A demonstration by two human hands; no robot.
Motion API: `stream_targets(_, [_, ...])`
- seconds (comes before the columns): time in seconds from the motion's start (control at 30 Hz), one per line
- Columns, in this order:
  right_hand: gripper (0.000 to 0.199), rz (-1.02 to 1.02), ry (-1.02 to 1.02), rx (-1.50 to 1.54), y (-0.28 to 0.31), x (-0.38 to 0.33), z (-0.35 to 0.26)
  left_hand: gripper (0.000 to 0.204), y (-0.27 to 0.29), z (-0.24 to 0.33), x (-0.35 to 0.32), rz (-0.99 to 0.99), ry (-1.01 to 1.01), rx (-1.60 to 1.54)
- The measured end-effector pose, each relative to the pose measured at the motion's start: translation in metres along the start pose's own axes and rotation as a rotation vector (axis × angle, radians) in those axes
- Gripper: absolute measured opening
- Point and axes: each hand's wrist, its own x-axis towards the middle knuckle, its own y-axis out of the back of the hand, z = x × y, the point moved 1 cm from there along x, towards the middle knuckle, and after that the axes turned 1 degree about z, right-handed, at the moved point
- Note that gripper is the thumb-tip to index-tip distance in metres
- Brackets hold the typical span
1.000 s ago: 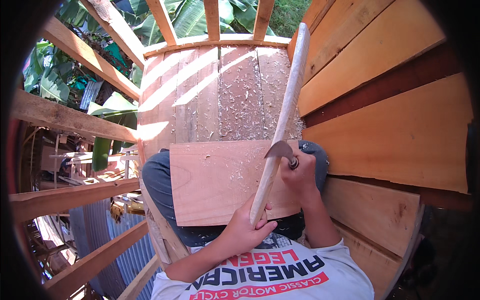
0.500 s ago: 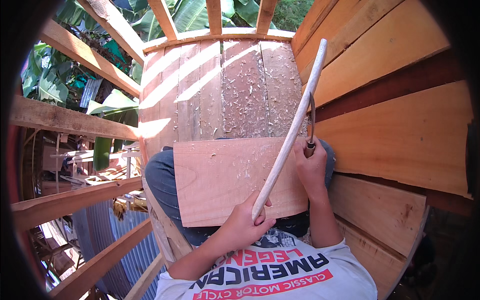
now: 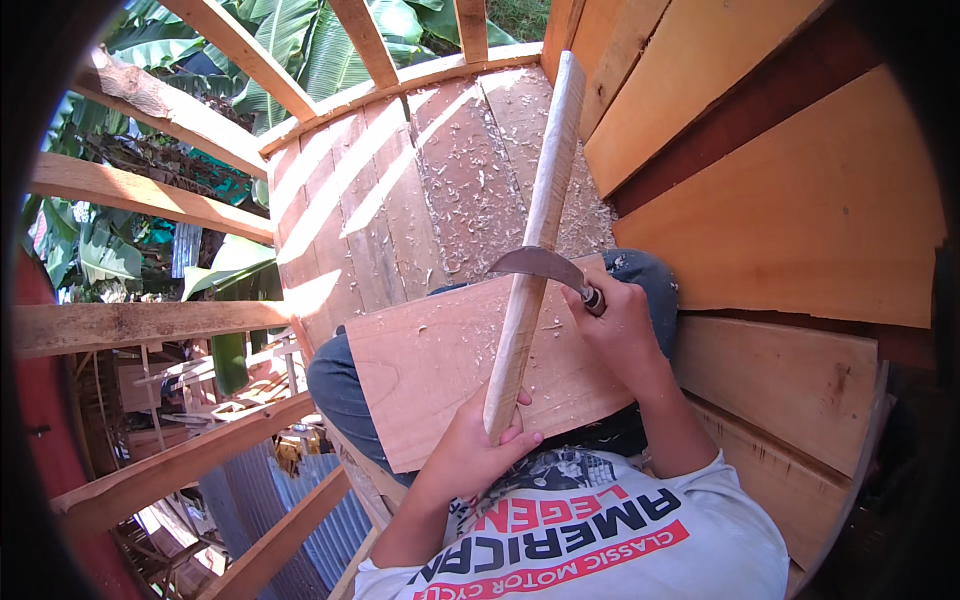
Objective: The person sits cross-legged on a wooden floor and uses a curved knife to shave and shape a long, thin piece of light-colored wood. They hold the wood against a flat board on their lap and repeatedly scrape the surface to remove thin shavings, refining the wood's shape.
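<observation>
My left hand is closed round the lower end of a long, pale wooden stick, which slants up and away over my lap. In my right hand is a short dark handle belonging to a sickle. Its curved dark blade crosses in front of the stick near the middle; whether the edge touches the wood I cannot tell. Beneath both lies a flat wooden board, resting across my legs, with a few shavings on it.
Pale shavings litter the plank floor beyond my knees. Wooden rails run along the left, with banana leaves outside. A plank wall stands close on the right. Corrugated metal sheets lie below at the left.
The sickle has swung left from beside the stick to lie across it, its blade now showing flat. The stick has turned to show a broader face, and the whole view has shifted.
</observation>
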Motion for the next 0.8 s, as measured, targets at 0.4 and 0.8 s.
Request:
stream_targets(0.4, [0.013, -0.047, 0.264, 0.027, -0.022, -0.02, 0.014, 0.039, 0.008, 0.004, -0.001, -0.025, -0.012, 0.084])
stream_targets(0.8, [0.017, 0.07, 0.023, 0.192, -0.01, -0.007, 0.007, 0.036, 0.004, -0.003, -0.01, -0.03, 0.008, 0.031])
